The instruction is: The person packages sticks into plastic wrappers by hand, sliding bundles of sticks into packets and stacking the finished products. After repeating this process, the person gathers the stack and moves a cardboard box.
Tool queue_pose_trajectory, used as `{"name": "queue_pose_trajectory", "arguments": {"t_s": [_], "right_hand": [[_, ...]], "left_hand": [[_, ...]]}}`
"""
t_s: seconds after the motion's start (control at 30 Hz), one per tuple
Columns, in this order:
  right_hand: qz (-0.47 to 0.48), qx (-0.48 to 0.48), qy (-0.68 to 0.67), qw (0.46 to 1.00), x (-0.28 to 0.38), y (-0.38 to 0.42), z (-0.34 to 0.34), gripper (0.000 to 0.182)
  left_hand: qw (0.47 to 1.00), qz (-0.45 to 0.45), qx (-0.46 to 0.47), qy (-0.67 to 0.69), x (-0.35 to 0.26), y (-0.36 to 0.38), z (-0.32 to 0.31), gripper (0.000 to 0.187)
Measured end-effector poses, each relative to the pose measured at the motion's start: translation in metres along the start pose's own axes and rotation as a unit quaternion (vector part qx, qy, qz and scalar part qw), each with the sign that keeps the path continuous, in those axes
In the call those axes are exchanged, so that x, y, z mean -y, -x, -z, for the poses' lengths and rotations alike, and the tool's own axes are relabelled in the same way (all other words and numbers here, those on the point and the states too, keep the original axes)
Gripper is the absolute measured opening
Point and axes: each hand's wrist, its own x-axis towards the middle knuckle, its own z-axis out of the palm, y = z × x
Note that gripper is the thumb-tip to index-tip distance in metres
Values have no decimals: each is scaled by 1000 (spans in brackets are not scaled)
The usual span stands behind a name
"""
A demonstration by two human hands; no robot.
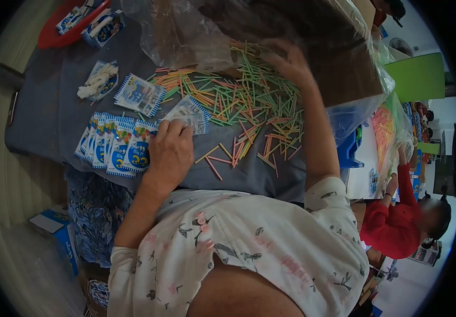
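My left hand [171, 150] is closed at the near edge of a clear packet [192, 115] with blue-striped ends, its fingertips pressed on it. To its left, several blue and white packets [117, 145] lie overlapped in a row. Another packet [140, 95] rests face down above them. My right hand [286, 61], blurred, reaches over the far side of a loose heap of thin pink, green, yellow and orange sticks [244, 95], beside the cardboard box. Whether its fingers hold anything is smeared by motion. A few sticks lie apart near the cloth's front edge.
A cardboard box [339, 58] lined with clear plastic [185, 39] stands behind the heap. At the back left are a red basin [53, 34] and a packet under crumpled white material [100, 83]. A blue crate [350, 150] is at right, near a person in red [392, 227].
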Motion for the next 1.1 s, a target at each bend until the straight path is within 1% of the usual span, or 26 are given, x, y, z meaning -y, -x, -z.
{"name": "queue_pose_trajectory", "arguments": {"t_s": [0.03, 0.1, 0.13, 0.2, 0.23, 0.3, 0.33, 0.37, 0.4, 0.43, 0.47, 0.5, 0.53, 0.6, 0.63, 0.7, 0.73, 0.77, 0.8, 0.83, 0.9, 0.93, 0.97, 1.0, 1.03, 1.1], "right_hand": [[0, -4, 1, 1000, -22, -19, 5, 56], [5, -133, 16, 991, -73, -58, 6, 63], [6, -136, 17, 991, -82, -69, 3, 63], [130, -136, 197, 962, -95, -88, -6, 64], [133, -137, 196, 962, -108, -93, -14, 64], [95, -109, 344, 928, -127, -97, -33, 72], [95, -108, 342, 929, -132, -105, -36, 72], [-1, -25, 393, 919, -138, -113, -38, 73], [-98, 58, 438, 892, -141, -116, -38, 75], [-102, 61, 438, 891, -135, -110, -34, 75], [-115, -69, 309, 941, -130, -100, -27, 66], [-126, -199, 171, 957, -122, -89, -18, 59], [-134, -198, 173, 955, -119, -80, -11, 59], [46, -338, 174, 924, -105, -68, 5, 52], [44, -337, 176, 924, -85, -52, 14, 52], [17, -132, 302, 944, -25, -7, 25, 52], [19, -127, 301, 945, -7, 3, 27, 52], [-31, -1, 244, 969, 8, 13, 28, 53], [-86, 123, 180, 972, 15, 22, 27, 54], [-93, 124, 179, 972, 14, 22, 24, 54], [-79, 209, 184, 957, 4, 9, 20, 53], [-81, 209, 183, 957, -6, 3, 16, 53], [-67, 205, 207, 954, -19, -3, 9, 47], [-50, 201, 231, 951, -13, -7, 3, 43], [-45, 199, 229, 952, -5, -12, -1, 43], [-93, 297, 389, 867, 15, -22, -9, 35]], "left_hand": [[1000, -4, -1, -1, 0, -1, 0, 17], [999, 26, 32, -8, 0, -2, 1, 15], [999, 23, 30, -9, -1, -1, 1, 15], [999, 36, 31, -5, -2, 0, 3, 12], [999, 37, 28, -7, -2, 0, 4, 12], [999, 35, 12, 16, -1, 1, 6, 8], [999, 37, 13, 16, 1, 1, 6, 8], [999, 34, 12, 15, 2, 2, 5, 7], [999, 31, 11, 16, 3, 2, 4, 7], [999, 30, 15, 18, 3, 1, 4, 7], [999, 32, 14, 16, 2, -1, 6, 7], [999, 33, 13, 14, 1, -2, 6, 6], [999, 29, 19, 18, 1, -2, 6, 6], [1000, 17, -5, 24, 3, -3, 5, 8], [999, 17, -4, 27, 3, -3, 4, 8], [997, 29, -40, 53, 3, -1, 3, 10], [997, 34, -40, 54, 4, 0, 3, 10], [998, 35, -34, 46, 4, 1, 3, 12], [998, 31, -25, 40, 3, 1, 4, 14], [998, 29, -19, 43, 1, 1, 8, 14], [998, 28, 15, 48, -4, -4, 14, 24], [998, 27, 17, 48, -6, -4, 14, 24], [998, 32, 37, 35, -8, -4, 16, 22], [997, 39, 56, 21, -8, -5, 17, 21], [998, 40, 54, 17, -6, -5, 19, 21], [997, 15, 64, 44, -2, -6, 20, 15]]}}
